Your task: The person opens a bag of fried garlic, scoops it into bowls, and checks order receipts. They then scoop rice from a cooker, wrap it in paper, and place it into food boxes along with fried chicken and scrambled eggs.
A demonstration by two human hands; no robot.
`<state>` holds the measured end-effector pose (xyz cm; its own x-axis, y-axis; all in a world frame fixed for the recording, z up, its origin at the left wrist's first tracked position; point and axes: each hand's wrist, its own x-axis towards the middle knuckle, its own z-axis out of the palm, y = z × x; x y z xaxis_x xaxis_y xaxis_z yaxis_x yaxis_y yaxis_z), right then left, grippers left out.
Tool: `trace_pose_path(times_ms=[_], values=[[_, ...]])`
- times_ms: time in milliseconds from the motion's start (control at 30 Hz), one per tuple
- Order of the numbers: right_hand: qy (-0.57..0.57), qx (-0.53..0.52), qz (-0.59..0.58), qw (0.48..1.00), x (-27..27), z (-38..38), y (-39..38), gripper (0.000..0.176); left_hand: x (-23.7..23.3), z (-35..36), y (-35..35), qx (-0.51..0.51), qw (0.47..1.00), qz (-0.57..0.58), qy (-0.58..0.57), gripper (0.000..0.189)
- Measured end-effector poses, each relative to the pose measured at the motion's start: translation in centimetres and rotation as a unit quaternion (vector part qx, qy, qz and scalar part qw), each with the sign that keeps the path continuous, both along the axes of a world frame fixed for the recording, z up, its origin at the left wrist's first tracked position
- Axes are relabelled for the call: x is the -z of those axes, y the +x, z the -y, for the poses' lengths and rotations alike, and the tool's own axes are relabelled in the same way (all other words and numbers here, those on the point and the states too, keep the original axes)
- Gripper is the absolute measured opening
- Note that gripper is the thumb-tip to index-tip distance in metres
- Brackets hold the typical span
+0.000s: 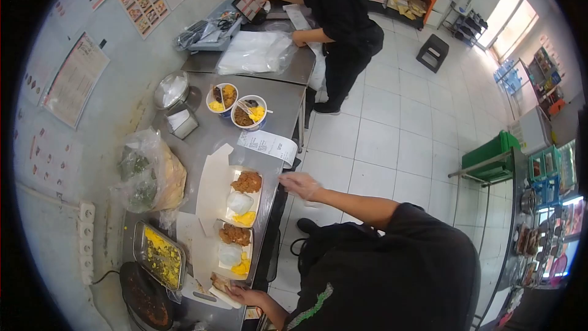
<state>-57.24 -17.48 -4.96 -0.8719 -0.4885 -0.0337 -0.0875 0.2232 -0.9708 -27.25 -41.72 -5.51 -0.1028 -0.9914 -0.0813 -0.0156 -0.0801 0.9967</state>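
Note:
My right hand (300, 185), in a clear glove, hovers beside the table's edge with its fingers loosely extended and nothing visible in it. At the bottom, my left hand (245, 296) is closed at a pale, brownish item by the near box; its exact grip is unclear. Two open white boxes stand side by side. The farther holds fried chicken (246, 182), wrapped white rice (239, 202) and yellow egg (245, 219). The nearer holds fried chicken (234, 233), wrapped rice (229, 254) and egg (241, 265). Their lids (214, 187) lie open toward the wall.
A metal tray of yellow egg (160, 254), a dark pan (146, 297) and a plastic bag (150, 171) are near the wall. Farther along stand two food bowls (249, 113), a receipt (268, 146) and plastic sheets (256, 52). Another person (346, 18) works at the far table.

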Motion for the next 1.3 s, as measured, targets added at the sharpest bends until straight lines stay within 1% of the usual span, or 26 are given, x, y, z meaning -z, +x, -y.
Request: trace_pose_path(times_ms=[100,133,167,200,233,267,333,367,467,500,533,567,600,633,700,733,800,833,867,900,933,1000,1100,1167,1233,1300], values=[[0.143,-0.014,-0.043,0.989,3.6,-8.5,2.8,0.030,2.6,-1.4,2.6,0.040,0.995,0.085,-0.019,0.037],[0.257,-0.034,-0.049,0.965,4.4,-11.9,3.5,0.029,3.4,-2.4,3.0,0.055,0.994,0.093,-0.011,0.036],[0.305,-0.020,-0.045,0.951,7.1,-15.5,4.6,0.030,3.9,-3.4,3.5,0.067,0.992,0.104,-0.006,0.035],[0.375,-0.051,-0.103,0.920,12.3,-19.9,5.6,0.030,4.6,-4.5,3.7,0.096,0.991,0.093,-0.014,0.034],[0.449,-0.149,-0.170,0.864,14.6,-24.2,6.6,0.031,5.8,-5.8,3.7,0.116,0.989,0.084,-0.025,0.034],[0.537,-0.196,-0.068,0.818,15.7,-26.7,7.0,0.030,6.5,-7.1,3.8,0.133,0.987,0.076,-0.037,0.033],[0.548,-0.170,-0.083,0.815,18.7,-32.3,9.8,0.025,7.0,-9.7,2.9,0.175,0.980,0.094,0.004,0.032],[0.547,-0.176,-0.052,0.817,20.3,-34.6,10.5,0.025,7.1,-11.0,1.9,0.204,0.973,0.101,0.025,0.031],[0.554,-0.233,0.003,0.800,25.7,-39.7,11.2,0.026,8.0,-14.6,-1.9,0.284,0.947,0.153,0.002,0.028],[0.530,-0.252,0.040,0.809,26.8,-41.2,10.7,0.030,9.0,-15.8,-3.7,0.319,0.934,0.163,0.006,0.027],[0.435,-0.233,0.066,0.867,32.6,-45.3,11.1,0.031,10.2,-17.0,-5.2,0.354,0.919,0.174,0.014,0.026],[0.387,-0.210,0.135,0.888,32.4,-46.3,10.0,0.028,11.5,-18.5,-7.2,0.387,0.904,0.181,0.022,0.026],[0.408,-0.209,0.111,0.882,31.5,-48.5,8.8,0.028,12.7,-20.3,-9.1,0.406,0.885,0.226,0.018,0.026],[0.444,-0.200,0.085,0.869,26.7,-49.5,6.5,0.029,16.0,-21.6,-9.8,0.455,0.866,0.208,0.005,0.035],[0.453,-0.152,0.087,0.874,18.2,-51.4,1.2,0.032,18.1,-25.1,-12.9,0.522,0.797,0.262,0.154,0.045],[0.453,-0.111,-0.030,0.884,21.5,-56.1,0.8,0.033,17.9,-26.6,-15.9,0.535,0.787,0.238,0.193,0.046],[0.329,0.057,0.097,0.937,23.9,-64.2,-1.1,0.032,16.8,-29.6,-20.3,0.558,0.758,0.195,0.277,0.050],[0.258,0.141,0.161,0.942,25.3,-67.7,-1.9,0.031,14.7,-30.7,-23.2,0.565,0.735,0.216,0.307,0.049],[0.242,0.169,0.098,0.950,27.9,-72.4,-1.7,0.031,11.7,-32.0,-26.0,0.571,0.710,0.237,0.337,0.048],[0.220,0.214,0.114,0.945,27.8,-74.0,-2.2,0.030,10.1,-33.1,-27.7,0.576,0.683,0.258,0.367,0.048],[0.196,0.260,0.128,0.937,27.6,-75.5,-2.8,0.030,11.5,-33.4,-28.4,0.561,0.680,0.217,0.418,0.047],[0.136,0.379,0.307,0.862,21.3,-74.5,-4.3,0.029,13.0,-33.6,-30.4,0.573,0.634,0.188,0.484,0.047],[0.209,0.296,0.220,0.906,28.4,-77.6,-2.6,0.017,15.5,-33.4,-34.0,0.562,0.557,0.200,0.577,0.046],[0.213,0.287,0.322,0.877,24.4,-73.1,-4.5,0.009,17.8,-33.5,-35.9,0.562,0.518,0.225,0.605,0.045],[0.238,0.265,0.332,0.874,22.1,-70.3,-6.1,0.009,19.8,-34.0,-38.4,0.584,0.496,0.239,0.597,0.044],[0.244,0.254,0.326,0.878,21.2,-68.4,-8.4,0.009,19.8,-33.9,-43.0,0.718,0.478,0.366,0.349,0.044]])
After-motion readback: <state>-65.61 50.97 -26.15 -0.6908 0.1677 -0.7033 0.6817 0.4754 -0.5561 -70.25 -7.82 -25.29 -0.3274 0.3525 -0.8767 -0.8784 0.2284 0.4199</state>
